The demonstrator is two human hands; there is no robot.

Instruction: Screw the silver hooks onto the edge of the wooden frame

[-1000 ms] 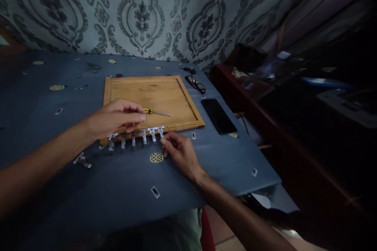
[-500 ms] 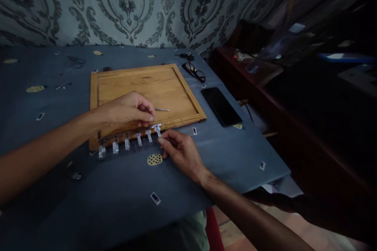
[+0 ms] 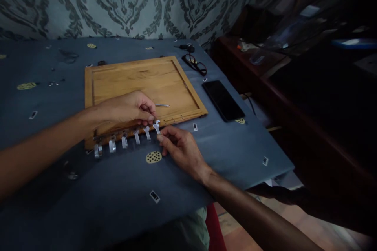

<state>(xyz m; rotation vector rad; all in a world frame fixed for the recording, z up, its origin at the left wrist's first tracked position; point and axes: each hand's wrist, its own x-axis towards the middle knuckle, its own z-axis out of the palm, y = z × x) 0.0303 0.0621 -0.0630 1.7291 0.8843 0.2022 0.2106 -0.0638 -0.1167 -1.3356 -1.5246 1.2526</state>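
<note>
A wooden board (image 3: 138, 78) with a raised rim lies on the blue cloth. Several small metal brackets (image 3: 123, 142) stand in a row along its near edge. My left hand (image 3: 126, 108) rests over that edge, its fingertips bunched just above the rightmost bracket (image 3: 156, 126). What they grip is hidden. My right hand (image 3: 179, 149) lies on the cloth in front, with thumb and fingers closed on the lower end of that bracket. A screwdriver's thin shaft (image 3: 162, 105) sticks out on the board from under my left hand, which hides the handle.
A black phone (image 3: 222, 100) lies right of the board, with glasses (image 3: 194, 63) behind it. Yellow dotted discs (image 3: 153, 157) and small tags are scattered on the cloth. The table's right edge (image 3: 277, 157) drops to a dark wooden shelf (image 3: 259, 74) with clutter. A patterned wall stands behind.
My left hand slid right over the screwdriver's yellow handle, which is now hidden. My right hand's fingers closed in on the rightmost bracket. The view shifted slightly.
</note>
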